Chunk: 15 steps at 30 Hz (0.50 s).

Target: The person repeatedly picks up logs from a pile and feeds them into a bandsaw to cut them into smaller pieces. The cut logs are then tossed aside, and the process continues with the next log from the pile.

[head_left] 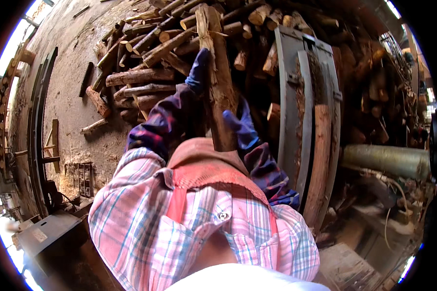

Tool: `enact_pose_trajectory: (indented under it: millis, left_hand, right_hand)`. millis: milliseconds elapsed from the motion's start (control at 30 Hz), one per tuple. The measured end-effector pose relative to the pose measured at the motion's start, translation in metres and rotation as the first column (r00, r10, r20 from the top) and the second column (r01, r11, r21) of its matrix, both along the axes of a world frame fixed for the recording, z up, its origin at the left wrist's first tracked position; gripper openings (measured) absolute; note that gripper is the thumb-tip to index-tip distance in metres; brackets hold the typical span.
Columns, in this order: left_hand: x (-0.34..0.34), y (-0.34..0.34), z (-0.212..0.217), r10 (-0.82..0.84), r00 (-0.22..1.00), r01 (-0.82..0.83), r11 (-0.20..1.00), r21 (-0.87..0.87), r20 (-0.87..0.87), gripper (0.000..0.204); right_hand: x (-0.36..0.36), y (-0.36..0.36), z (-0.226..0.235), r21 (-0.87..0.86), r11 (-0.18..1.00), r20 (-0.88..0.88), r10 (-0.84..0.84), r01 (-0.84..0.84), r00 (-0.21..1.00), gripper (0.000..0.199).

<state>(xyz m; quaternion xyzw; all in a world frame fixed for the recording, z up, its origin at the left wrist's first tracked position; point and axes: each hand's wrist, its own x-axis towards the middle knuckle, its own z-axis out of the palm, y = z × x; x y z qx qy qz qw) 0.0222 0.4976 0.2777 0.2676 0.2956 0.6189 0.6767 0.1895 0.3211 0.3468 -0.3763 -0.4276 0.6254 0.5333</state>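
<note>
A long, thick log [220,80] with torn bark stands out in front of my body, its near end close to my apron. My left hand [197,72], in a blue glove, grips the log's left side towards its far end. Lower down on the right, my right hand [243,127], also gloved in blue, holds the log near its close end, thumb towards me. The fingers of both hands are partly hidden behind the wood. To the right of my right hand runs a grey metal trough [303,111] with a reddish log [320,160] lying along it.
A large heap of logs [145,75] spreads ahead and to the left, with several more behind the trough. A loose short log [98,102] lies on the dirt floor [68,92]. A thick metal cylinder [386,161] is at right, a metal box [48,233] at lower left.
</note>
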Motion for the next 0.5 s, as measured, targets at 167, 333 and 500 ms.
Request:
enact_pose_trajectory:
  millis: [167, 333, 500]
  left_hand:
    - [0.081, -0.036, 0.080, -0.369, 0.856, 0.320, 0.928, 0.190, 0.362, 0.054]
    - [0.108, 0.021, 0.115, -0.345, 0.929, 0.370, 0.877, 0.306, -0.135, 0.046]
    - [0.123, -0.051, 0.169, -0.466, 0.840, 0.513, 0.849, 0.127, -0.279, 0.038]
  right_hand:
    - [0.069, -0.034, -0.009, -0.252, 0.945, -0.309, 0.125, -0.208, 0.943, 0.060]
    - [0.097, -0.012, 0.025, 0.093, 0.986, 0.117, -0.147, 0.136, 0.982, 0.057]
    - [0.222, 0.063, 0.108, 0.579, 0.743, 0.468, -0.639, 0.335, 0.610, 0.074]
